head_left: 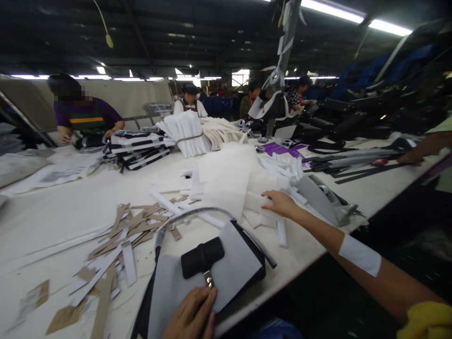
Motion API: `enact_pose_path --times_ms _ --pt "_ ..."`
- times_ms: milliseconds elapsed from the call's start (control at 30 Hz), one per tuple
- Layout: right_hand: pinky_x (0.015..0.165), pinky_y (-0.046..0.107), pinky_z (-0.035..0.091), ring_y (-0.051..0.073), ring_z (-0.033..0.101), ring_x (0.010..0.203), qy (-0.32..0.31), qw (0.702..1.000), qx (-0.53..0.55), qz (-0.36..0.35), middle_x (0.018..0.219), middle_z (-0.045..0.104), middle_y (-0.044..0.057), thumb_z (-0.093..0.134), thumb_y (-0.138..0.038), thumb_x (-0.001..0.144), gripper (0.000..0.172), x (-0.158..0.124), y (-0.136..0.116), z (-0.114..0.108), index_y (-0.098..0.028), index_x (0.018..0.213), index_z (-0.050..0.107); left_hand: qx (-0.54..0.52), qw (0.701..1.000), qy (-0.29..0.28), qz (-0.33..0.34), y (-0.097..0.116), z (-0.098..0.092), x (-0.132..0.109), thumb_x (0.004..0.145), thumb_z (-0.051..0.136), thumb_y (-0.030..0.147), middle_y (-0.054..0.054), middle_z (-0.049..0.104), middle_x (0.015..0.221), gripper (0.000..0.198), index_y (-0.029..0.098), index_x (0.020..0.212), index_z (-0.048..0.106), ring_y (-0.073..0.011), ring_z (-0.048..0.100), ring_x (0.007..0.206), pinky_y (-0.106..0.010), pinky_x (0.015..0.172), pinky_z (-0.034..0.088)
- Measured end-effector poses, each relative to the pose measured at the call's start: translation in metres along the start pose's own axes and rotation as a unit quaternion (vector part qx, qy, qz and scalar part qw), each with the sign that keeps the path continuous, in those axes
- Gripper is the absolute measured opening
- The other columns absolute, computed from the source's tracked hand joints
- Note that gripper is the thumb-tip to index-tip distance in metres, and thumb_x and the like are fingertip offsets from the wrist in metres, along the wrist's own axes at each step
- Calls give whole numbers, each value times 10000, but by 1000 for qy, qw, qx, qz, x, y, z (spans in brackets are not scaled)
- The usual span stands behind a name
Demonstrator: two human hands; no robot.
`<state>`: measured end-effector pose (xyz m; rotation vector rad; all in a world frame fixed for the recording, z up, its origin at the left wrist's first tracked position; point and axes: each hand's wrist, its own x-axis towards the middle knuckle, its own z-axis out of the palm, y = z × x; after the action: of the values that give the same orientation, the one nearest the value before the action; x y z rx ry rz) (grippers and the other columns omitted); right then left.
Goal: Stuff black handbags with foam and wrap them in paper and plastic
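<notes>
A black handbag with pale protective sheeting over its front lies at the table's near edge. Its thin handle, wrapped in clear film, arches away from me. My left hand has its fingers closed at the gold clasp, just under the black flap tab. Out to the right, my right hand pinches the edge of a thin white sheet. That sheet lies by a larger pile of translucent white sheets. A white patch covers part of my right forearm.
Cardboard strips are scattered at left. White foam rolls lie near my right hand, beside a grey-covered bag. Bundled white padding and stacked black straps stand farther back. Co-workers sit across; another person's hand rests at right.
</notes>
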<state>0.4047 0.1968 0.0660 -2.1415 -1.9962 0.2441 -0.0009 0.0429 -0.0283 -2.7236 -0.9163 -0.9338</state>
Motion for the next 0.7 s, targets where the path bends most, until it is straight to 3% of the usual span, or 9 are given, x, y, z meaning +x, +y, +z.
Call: enact_pose_path --times_ms 100,167,200,267,367,433,500,600,700 --pt "738 274 489 234 701 868 -24 999 -33 8 926 763 55 693 -328 825 200 -6 16 -35 -198 951 777 -30 999 -16 -31 8 -10 7 941 501 158 -111 672 1173 396 160 1329 579 -202 637 1130 -314 982 569" --pt "721 317 488 281 696 881 0 998 -62 27 975 756 125 652 -348 852 271 -17 23 -62 -141 973 777 -56 996 -27 -59 13 -14 9 936 511 157 -120 659 1182 414 160 1346 562 -216 619 1150 -345 991 568" --pt "723 345 487 309 690 919 41 995 -81 38 1037 742 160 611 -381 883 335 -25 21 -74 -126 1038 765 -68 995 -33 -70 14 -15 10 933 516 153 -122 655 1181 418 161 1349 556 -221 612 1155 -362 999 564" --pt "752 369 499 315 682 973 219 969 -111 14 1112 728 161 556 -398 930 360 -46 5 -89 -159 1122 746 -89 991 -45 -87 17 -17 11 928 528 152 -124 648 1175 426 159 1353 547 -224 602 1155 -385 1015 554" --pt "976 353 481 251 641 1112 354 915 -68 -178 1228 696 104 551 -264 958 371 -80 -45 -86 -176 1308 642 -109 987 -58 -99 18 -18 12 920 545 151 -128 638 1170 437 152 1357 536 -223 596 1141 -399 1027 543" --pt "1015 330 475 213 627 1122 309 903 -47 -296 1275 677 51 558 -187 947 418 -94 -81 -70 -201 1364 591 -118 986 -60 -101 17 -19 12 917 552 156 -130 635 1167 441 147 1358 530 -225 593 1141 -398 1019 546" --pt "996 326 494 203 613 1112 238 907 -52 -343 1314 656 12 539 -134 937 463 -92 -106 -49 -224 1391 563 -125 985 -60 -102 17 -19 14 919 549 158 -133 633 1167 445 148 1363 522 -227 594 1136 -405 1010 549" --pt "909 371 536 239 611 1032 186 927 -91 -312 1288 672 16 515 -93 902 481 -66 -117 -23 -211 1362 594 -128 985 -54 -105 17 -19 14 926 529 158 -139 633 1169 438 154 1364 517 -230 603 1121 -424 996 555" --pt "982 416 501 276 581 1129 190 949 -60 -246 1327 645 42 481 -102 902 520 -38 -112 -15 -211 1405 559 -129 984 -56 -109 18 -20 14 932 512 156 -139 635 1172 424 161 1355 527 -230 611 1122 -420 994 557"
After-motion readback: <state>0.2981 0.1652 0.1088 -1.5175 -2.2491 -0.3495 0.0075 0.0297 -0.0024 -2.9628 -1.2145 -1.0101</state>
